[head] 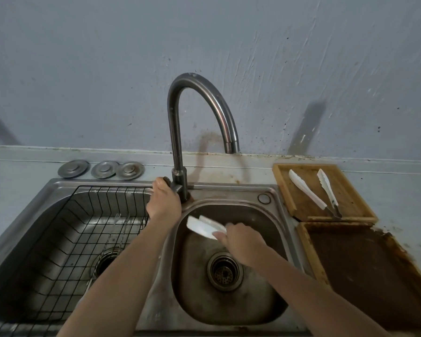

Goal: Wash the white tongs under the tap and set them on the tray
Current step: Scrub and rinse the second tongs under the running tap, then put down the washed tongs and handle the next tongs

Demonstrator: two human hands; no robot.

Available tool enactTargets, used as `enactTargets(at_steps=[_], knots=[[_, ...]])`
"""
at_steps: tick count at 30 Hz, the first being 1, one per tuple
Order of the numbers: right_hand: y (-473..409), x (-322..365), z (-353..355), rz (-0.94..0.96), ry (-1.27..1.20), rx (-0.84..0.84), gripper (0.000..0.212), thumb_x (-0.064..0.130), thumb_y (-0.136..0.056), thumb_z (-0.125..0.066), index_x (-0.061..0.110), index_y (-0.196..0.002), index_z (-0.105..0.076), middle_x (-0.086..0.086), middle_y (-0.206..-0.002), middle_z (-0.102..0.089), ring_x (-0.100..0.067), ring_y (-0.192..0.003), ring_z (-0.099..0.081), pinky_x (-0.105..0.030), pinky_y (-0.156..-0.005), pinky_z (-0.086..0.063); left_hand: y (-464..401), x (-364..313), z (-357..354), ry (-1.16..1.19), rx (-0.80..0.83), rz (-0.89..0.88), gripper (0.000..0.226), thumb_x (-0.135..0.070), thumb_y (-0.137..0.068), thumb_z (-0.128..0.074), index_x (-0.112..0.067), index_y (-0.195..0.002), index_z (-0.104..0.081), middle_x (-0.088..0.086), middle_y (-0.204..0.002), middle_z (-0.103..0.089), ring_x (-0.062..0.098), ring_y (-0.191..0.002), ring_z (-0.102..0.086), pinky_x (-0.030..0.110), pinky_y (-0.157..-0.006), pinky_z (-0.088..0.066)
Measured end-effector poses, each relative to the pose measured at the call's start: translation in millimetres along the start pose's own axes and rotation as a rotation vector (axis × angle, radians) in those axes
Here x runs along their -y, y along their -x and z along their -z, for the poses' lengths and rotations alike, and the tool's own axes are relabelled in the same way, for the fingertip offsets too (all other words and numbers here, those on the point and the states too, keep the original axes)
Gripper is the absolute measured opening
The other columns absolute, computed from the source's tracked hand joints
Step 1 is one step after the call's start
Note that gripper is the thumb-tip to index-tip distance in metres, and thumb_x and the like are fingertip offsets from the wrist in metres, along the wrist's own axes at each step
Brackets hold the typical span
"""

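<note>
A: What's the left hand doing?
B: Curling round the tap lever (no water showing).
A: The tongs?
B: The right hand is gripping them over the sink, blades pointing left, well below the spout.
A: The tray?
B: Sitting rightmost.

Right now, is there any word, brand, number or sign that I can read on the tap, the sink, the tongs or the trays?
None: no readable text shows anywhere.
Tap: bare metal, no brand visible.
Sink: no marking visible.
Tongs in the right hand: plain white.
Tongs on the tray: no print visible.
Three metal lids: no text visible.
</note>
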State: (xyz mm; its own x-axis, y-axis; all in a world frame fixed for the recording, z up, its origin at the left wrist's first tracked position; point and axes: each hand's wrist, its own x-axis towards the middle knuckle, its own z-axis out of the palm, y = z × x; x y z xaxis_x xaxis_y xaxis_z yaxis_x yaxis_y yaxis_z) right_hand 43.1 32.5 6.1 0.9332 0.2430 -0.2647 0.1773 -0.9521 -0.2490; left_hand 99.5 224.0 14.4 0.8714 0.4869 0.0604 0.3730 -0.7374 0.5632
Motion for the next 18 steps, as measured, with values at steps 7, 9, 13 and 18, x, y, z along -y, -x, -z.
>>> enactTargets(at_steps=[7, 9, 13, 18], knots=[[-4, -11, -3, -0.086, 0.174, 0.168, 0.042, 0.046, -0.095, -0.037, 0.013, -0.107, -0.061, -0.005, -0.091, -0.063, -0.023, -0.085, -0.061, -0.034, -0.067, -0.047, 2, -1, 2, 0.013, 0.008, 0.01, 0.02, -0.02, -0.094, -0.04, -0.016, -0.11, -0.029, 0.014, -0.109, -0.055, 0.031, -0.079, -0.061, 0.045, -0.064, -0.049], [-1, -16, -5, -0.102, 0.165, 0.186, 0.034, 0.036, -0.095, -0.038, 0.014, -0.108, -0.061, -0.006, -0.098, -0.064, -0.024, -0.088, -0.061, -0.035, -0.069, -0.048, 3, -2, 1, 0.04, 0.023, 0.005, 0.022, -0.017, -0.094, -0.04, -0.015, -0.112, -0.028, 0.015, -0.111, -0.053, 0.034, -0.082, -0.061, 0.045, -0.065, -0.049], [8, -35, -16, -0.18, 0.086, 0.287, 0.04, 0.038, -0.095, -0.04, 0.009, -0.115, -0.06, -0.011, -0.117, -0.062, -0.029, -0.106, -0.057, -0.037, -0.085, -0.045, 9, 5, 1, 0.143, 0.011, -0.031, 0.022, -0.009, -0.091, -0.042, -0.013, -0.109, -0.03, 0.017, -0.114, -0.047, 0.039, -0.085, -0.06, 0.046, -0.067, -0.047], [16, -54, 4, -0.17, -0.03, 0.337, 0.052, 0.049, -0.096, -0.031, 0.011, -0.125, -0.052, -0.016, -0.117, -0.061, -0.023, -0.079, -0.06, -0.025, -0.056, -0.039, 18, -12, -12, 0.701, 0.038, 0.209, 0.051, -0.008, -0.085, -0.058, -0.006, -0.132, -0.036, 0.02, -0.136, -0.043, 0.032, -0.104, -0.053, 0.042, -0.093, -0.044]])
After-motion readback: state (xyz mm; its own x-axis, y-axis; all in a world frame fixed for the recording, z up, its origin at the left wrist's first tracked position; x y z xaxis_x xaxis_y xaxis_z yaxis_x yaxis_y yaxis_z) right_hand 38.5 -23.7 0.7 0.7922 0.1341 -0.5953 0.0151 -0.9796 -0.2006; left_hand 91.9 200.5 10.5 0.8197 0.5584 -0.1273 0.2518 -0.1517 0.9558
